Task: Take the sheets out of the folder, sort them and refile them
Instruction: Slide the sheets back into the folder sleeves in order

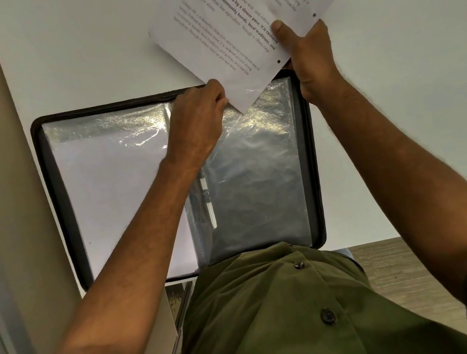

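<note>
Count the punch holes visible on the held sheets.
2. One punch hole sits by the upper edge beside the right hand; the other is lower, just left of that hand's thumb. More may be hidden under the hand or out of frame.

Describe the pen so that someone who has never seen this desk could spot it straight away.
Find the open black zip folder lying on the white table. Along its middle spine, just below the left hand, lies a slim white pen. It is the only narrow solid thing among the shiny plastic sleeves.
</note>
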### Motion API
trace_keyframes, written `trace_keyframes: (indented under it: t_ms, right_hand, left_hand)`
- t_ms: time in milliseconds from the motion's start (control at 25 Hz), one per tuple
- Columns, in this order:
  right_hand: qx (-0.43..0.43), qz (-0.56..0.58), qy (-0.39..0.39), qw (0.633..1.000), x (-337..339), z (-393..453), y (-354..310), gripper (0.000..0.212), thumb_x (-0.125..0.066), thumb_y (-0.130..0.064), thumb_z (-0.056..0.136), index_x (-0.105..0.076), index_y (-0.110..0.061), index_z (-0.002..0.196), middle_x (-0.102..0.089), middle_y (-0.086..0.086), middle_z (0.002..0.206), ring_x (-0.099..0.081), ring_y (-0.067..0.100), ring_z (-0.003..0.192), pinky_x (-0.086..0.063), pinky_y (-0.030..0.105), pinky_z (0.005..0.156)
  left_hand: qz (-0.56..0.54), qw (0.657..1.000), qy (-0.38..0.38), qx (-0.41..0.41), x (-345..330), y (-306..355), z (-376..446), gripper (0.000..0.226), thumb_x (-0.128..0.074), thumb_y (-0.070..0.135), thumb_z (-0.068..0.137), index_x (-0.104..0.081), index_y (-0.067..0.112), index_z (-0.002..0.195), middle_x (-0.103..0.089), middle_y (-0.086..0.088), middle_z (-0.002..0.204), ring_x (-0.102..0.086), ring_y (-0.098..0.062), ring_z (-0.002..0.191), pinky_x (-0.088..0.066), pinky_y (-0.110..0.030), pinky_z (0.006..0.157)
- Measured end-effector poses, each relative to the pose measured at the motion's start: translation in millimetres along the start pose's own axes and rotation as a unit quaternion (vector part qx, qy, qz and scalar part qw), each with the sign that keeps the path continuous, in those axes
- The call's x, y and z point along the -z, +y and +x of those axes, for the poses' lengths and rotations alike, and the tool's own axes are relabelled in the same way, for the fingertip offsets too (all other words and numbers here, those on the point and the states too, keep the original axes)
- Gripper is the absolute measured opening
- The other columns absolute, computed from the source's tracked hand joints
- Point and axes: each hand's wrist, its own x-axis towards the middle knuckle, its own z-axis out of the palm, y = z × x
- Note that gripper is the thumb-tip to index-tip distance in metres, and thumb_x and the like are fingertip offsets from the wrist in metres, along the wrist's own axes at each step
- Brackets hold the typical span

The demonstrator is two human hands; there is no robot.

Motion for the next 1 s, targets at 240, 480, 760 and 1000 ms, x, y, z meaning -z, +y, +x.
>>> trace_keyframes:
  t_ms: [240,480,760,1000]
  right_hand:
    - [0.027,-0.067,-0.063,0.995,16.1,1.8,-5.4,0.045,-0.068,-0.014,0.099,-0.053,-0.003,0.139,-0.07,0.012,0.131,-0.073,0.025,0.114,-0.061,0.048,0.094]
    - [0.028,-0.116,-0.13,0.984,24.9,3.1,-12.7,0.043,-0.069,-0.016,0.099,-0.055,-0.005,0.139,-0.069,0.009,0.13,-0.072,0.023,0.116,-0.061,0.039,0.093]
    - [-0.002,-0.158,-0.176,0.972,26.6,8.8,-19.5,0.044,-0.069,-0.015,0.1,-0.055,-0.007,0.14,-0.071,0.002,0.126,-0.074,0.016,0.11,-0.061,0.029,0.084]
    - [-0.009,-0.173,-0.199,0.964,26.9,16.0,-25.9,0.042,-0.068,-0.016,0.101,-0.054,-0.011,0.14,-0.071,-0.003,0.123,-0.074,0.014,0.108,-0.062,0.029,0.081]
  left_hand:
    - [0.022,1.0,-0.004,-0.022,-1.5,-3.6,5.1,0.017,-0.057,0.022,0.103,-0.066,0.008,0.097,-0.067,-0.009,0.082,-0.06,-0.027,0.077,-0.05,-0.042,0.073]
    - [0.057,0.998,0.015,-0.002,-4.2,-3.6,7.7,0.01,-0.057,0.022,0.1,-0.066,0.017,0.098,-0.063,-0.002,0.091,-0.059,-0.024,0.09,-0.033,-0.041,0.089]
    - [-0.002,1.0,0.003,0.014,-6.0,-11.5,8.1,0.009,-0.059,0.029,0.1,-0.066,0.023,0.1,-0.063,0.006,0.095,-0.057,-0.018,0.097,-0.021,-0.032,0.087]
    - [0.037,0.998,-0.027,0.037,8.1,-27.3,12.7,0.025,-0.057,0.049,0.099,-0.065,0.025,0.099,-0.065,0.008,0.097,-0.054,-0.018,0.105,-0.021,-0.039,0.091]
